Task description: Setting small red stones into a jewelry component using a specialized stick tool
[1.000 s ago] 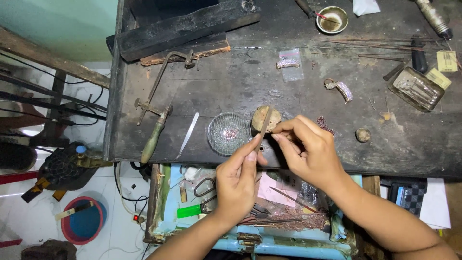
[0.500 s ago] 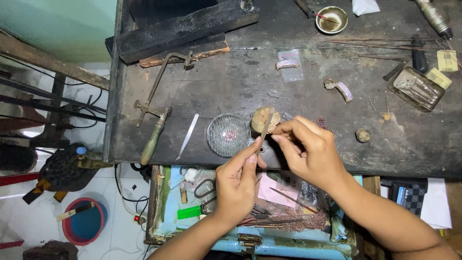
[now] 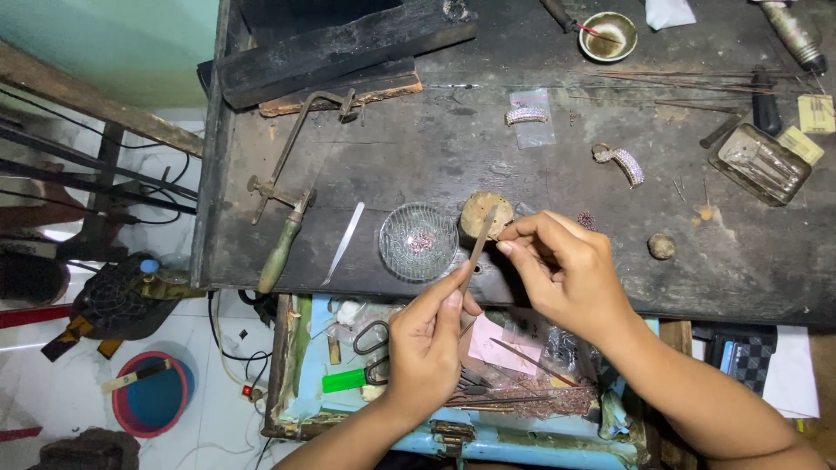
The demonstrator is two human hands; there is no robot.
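Observation:
My left hand (image 3: 428, 335) pinches a thin metal tool (image 3: 475, 252) like tweezers, its tip pointing up at a small round wooden block (image 3: 482, 211) on the dark workbench (image 3: 522, 165). My right hand (image 3: 566, 265) is closed with thumb and forefinger pinched together just right of the tool, on something too small to make out. A small glass dish (image 3: 419, 241) with tiny pinkish stones sits just left of both hands.
A jeweller's saw (image 3: 283, 187), a flat metal blade (image 3: 345, 241), two stone-set bracelet pieces (image 3: 620, 163), a small brass bowl (image 3: 608, 36), a clear tray (image 3: 759, 164) and thin rods lie on the bench. An open drawer (image 3: 348, 374) below holds scissors, wires and scraps.
Both hands stay at the wooden block with only slight shifts; the tool's tip has stayed near the block's right edge.

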